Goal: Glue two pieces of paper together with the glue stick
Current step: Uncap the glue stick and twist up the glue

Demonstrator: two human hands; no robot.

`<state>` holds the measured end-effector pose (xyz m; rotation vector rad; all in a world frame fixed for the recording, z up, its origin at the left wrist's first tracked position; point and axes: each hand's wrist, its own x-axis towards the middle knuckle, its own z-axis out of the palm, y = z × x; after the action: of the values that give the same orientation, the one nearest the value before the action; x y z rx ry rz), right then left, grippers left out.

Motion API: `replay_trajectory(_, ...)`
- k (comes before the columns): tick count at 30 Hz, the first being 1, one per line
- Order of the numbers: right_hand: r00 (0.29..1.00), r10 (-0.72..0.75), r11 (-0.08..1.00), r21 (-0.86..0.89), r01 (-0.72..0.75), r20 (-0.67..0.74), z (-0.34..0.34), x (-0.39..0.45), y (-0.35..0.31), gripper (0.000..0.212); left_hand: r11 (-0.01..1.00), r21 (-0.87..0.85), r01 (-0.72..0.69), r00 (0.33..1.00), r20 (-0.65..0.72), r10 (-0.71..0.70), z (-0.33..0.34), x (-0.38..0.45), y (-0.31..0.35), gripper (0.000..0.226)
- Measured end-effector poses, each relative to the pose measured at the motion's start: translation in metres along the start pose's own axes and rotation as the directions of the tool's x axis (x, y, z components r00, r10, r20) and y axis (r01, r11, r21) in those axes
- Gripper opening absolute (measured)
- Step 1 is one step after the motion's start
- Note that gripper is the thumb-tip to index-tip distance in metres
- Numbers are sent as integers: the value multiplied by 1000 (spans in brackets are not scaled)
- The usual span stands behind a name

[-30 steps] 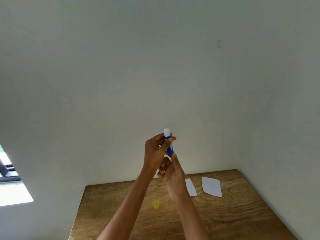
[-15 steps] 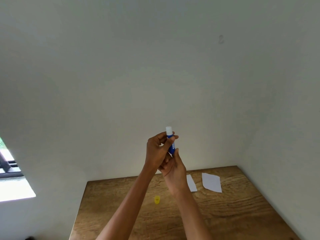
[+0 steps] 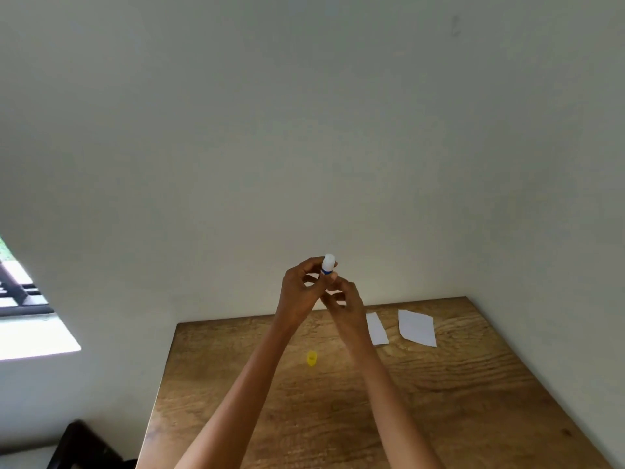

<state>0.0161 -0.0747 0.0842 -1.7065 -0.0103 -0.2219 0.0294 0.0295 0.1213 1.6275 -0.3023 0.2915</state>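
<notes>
The blue glue stick stands upright above the table's far edge, its white glue tip bare. My left hand grips its upper barrel. My right hand curls round its lower end, which the fingers hide. Two white paper pieces lie flat at the table's back right: a narrow one partly behind my right wrist, and a wider one beside it. The yellow cap stands on the table between my forearms.
The wooden table is set into a corner of white walls at the back and right. A bright window opening is at the left. A dark object sits by the table's lower left.
The camera has tilted down a little, showing more table. My fingers now cover more of the blue barrel, and my right hand has shifted round the stick's base.
</notes>
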Motion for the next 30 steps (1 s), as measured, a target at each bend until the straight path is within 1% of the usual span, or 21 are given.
replay_trajectory(2,997,-67,988,-137,72,46,4,3,11,17,998,29,61,998,-5,-61,-5,-7,-19,22)
replay_trajectory(5,991,-67,954,-284,99,120,9,11,33,11,989,49,139,990,-7,-138,-13,-16,-47,21)
replay_trajectory(7,986,-58,913,-390,116,158,13,18,50,17,977,48,209,978,4,-209,-18,-20,-66,22)
replay_trajectory(9,982,-23,886,-452,108,190,17,21,63,21,965,62,255,966,19,-257,-21,-26,-82,25)
replay_trajectory(16,961,93,850,-523,60,262,27,20,101,27,942,139,306,951,-3,-309,-24,-41,-124,34)
replay_trajectory(21,955,92,839,-538,78,283,26,22,108,30,934,171,315,948,-9,-318,-22,-41,-136,26)
replay_trajectory(30,943,115,863,-502,62,314,23,24,113,35,919,184,350,937,-79,-341,-14,-39,-147,27)
